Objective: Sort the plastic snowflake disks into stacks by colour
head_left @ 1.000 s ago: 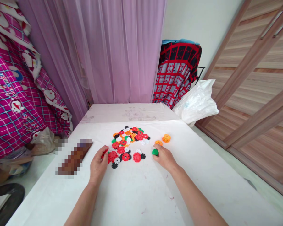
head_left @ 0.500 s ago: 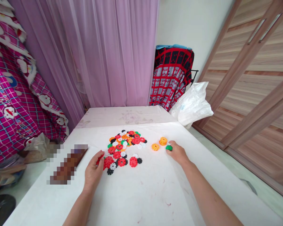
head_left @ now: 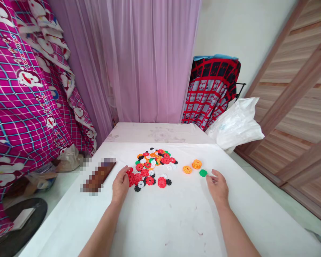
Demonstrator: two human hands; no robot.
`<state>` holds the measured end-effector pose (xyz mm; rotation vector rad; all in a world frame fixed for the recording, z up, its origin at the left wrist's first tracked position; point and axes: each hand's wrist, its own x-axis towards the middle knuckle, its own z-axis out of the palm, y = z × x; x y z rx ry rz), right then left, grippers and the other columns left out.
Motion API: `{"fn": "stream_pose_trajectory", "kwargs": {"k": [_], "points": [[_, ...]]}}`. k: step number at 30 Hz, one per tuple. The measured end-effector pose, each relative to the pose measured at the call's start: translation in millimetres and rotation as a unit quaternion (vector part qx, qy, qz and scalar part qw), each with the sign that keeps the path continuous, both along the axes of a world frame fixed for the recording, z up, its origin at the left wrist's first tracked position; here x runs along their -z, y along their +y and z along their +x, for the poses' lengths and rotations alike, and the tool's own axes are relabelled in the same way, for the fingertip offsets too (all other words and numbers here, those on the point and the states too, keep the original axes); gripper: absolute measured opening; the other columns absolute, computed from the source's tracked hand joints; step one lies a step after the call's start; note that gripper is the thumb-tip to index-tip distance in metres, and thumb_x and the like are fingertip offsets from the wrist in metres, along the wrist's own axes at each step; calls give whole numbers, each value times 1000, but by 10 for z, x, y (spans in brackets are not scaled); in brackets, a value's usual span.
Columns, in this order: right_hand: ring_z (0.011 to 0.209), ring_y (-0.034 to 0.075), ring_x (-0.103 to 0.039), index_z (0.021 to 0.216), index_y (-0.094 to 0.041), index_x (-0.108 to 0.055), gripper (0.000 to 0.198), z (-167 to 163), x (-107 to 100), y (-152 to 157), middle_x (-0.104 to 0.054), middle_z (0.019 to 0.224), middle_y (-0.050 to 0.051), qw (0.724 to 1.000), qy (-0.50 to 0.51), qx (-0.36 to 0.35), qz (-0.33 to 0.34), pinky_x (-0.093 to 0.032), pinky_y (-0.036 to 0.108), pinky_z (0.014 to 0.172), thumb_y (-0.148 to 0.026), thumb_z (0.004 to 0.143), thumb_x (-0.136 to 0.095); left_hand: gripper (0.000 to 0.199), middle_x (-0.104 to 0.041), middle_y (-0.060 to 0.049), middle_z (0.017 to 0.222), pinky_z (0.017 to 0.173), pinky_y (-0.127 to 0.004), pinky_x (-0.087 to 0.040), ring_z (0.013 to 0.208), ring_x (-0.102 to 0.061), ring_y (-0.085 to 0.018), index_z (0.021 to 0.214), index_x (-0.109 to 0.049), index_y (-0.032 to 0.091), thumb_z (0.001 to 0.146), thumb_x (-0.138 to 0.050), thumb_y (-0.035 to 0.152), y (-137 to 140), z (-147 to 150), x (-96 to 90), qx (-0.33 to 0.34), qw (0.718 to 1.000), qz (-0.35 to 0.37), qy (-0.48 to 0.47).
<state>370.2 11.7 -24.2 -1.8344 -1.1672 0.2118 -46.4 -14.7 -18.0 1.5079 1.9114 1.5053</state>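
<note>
A person's left hand [head_left: 120,184] pinches red discs [head_left: 130,174] beside a mixed pile [head_left: 153,157] on a white table [head_left: 160,217], while the right hand [head_left: 217,186], fingers parted, sits by a green disc [head_left: 203,173].

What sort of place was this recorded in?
Probably a room in a home: lilac curtains hang across the back, a pink cartoon-print cloth drapes at the left, and a wood-panelled cabinet stands at the right.

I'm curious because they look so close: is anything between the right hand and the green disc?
Nothing visible stands between them. The right hand is beside the green disc; whether they touch is hard to tell. The orange discs lie on the disc's other side, out of the way.
</note>
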Motion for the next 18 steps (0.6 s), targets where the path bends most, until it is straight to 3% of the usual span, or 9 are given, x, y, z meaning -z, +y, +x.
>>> {"fn": "stream_pose_trajectory", "kwargs": {"k": [4, 8, 11, 13, 18], "points": [[84, 23, -61, 107, -15, -62, 39, -204, -48, -201, -63, 100, 13, 1000, -23, -2, 20, -49, 36, 83, -35, 79, -42, 34, -66, -8, 126, 108, -43, -41, 121, -59, -23, 107, -68, 23, 86, -43, 32, 2, 15, -30, 9, 1000, -11, 26], [88, 21, -62, 100, -19, -64, 32, -478, -83, -334, -62, 108, 12, 994, -73, -80, 28, -49, 34, 85, -29, 81, -40, 47, -54, -14, 142, 117, -54, -20, 139, -38, -32, 118, -65, 20, 80, -58, 46, -111, 193, -109, 45, 995, -34, 88], [99, 21, -61, 97, -22, -65, 29, -654, -97, -388, -63, 114, 10, 982, -129, -139, 17, -48, 34, 91, -24, 82, -40, 65, -37, -16, 153, 117, -58, -15, 145, -28, -34, 139, -51, 18, 86, -49, 56, -258, 420, -180, 115, 951, -141, 251], [103, 21, -61, 97, -23, -66, 29, -723, -113, -406, -63, 114, 8, 970, -174, -172, 2, -47, 33, 92, -22, 84, -40, 69, -30, -13, 157, 117, -58, -13, 147, -21, -35, 145, -44, 21, 87, -45, 59, -339, 566, -225, 143, 922, -167, 318], [101, 20, -61, 95, -22, -67, 28, -797, -159, -423, -66, 113, 7, 952, -236, -192, -29, -47, 29, 87, -19, 86, -41, 62, -30, -8, 158, 116, -64, -8, 147, -15, -38, 143, -45, 34, 89, -37, 64, -380, 808, -322, 166, 895, -187, 370]]}}
